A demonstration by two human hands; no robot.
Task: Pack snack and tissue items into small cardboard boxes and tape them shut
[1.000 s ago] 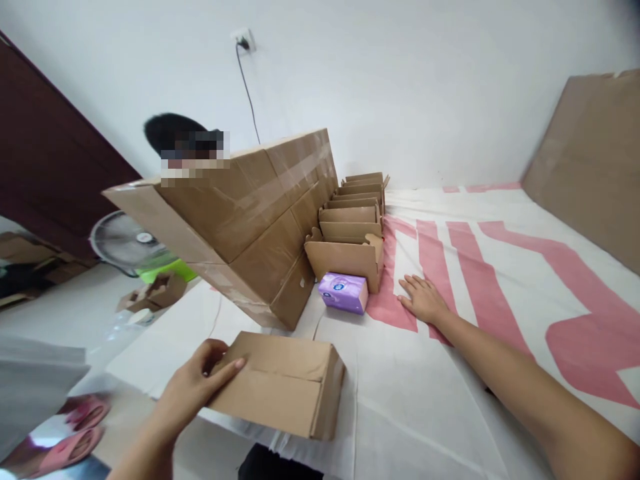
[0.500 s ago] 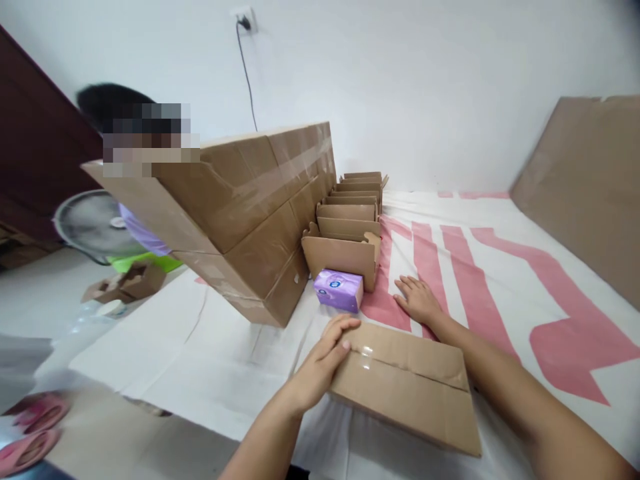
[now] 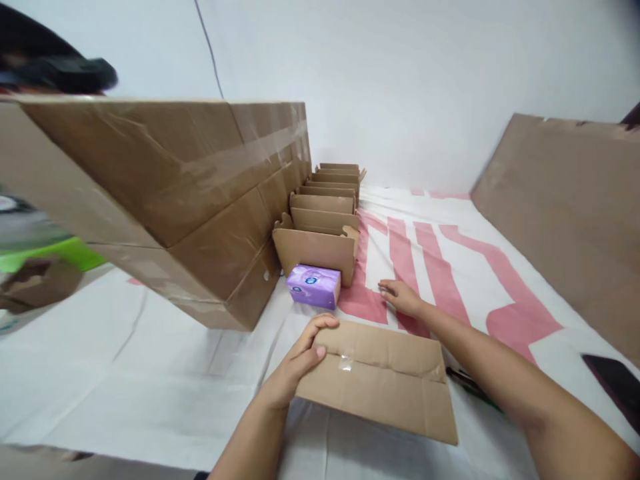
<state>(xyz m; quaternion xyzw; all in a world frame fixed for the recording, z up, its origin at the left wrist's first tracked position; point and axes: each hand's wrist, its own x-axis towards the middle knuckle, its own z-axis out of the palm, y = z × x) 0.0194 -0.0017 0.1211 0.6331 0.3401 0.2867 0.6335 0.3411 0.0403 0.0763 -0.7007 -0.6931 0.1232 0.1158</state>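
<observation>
My left hand (image 3: 310, 347) is closed round the left end of a closed brown cardboard box (image 3: 380, 377), thumb on top and fingers over the far edge. A strip of clear tape shows on the box near that thumb. Beyond the box, my right hand (image 3: 400, 295) is low over the red-and-white cloth with fingers stretched out and nothing in them. A purple tissue pack (image 3: 315, 287) lies just past my left fingertips. It sits against the front of a row of open cardboard boxes (image 3: 315, 250).
Large taped cartons (image 3: 200, 193) are stacked on the left. A big cardboard sheet (image 3: 565, 213) leans at the right. A dark phone (image 3: 615, 387) lies at the right edge, and a dark slim object (image 3: 470, 383) by my right forearm. Another person (image 3: 60, 67) is behind the cartons.
My view has turned right, so everything sits farther left and the phone shows. My left hand stays on the box; my right hand's fingers look closer together.
</observation>
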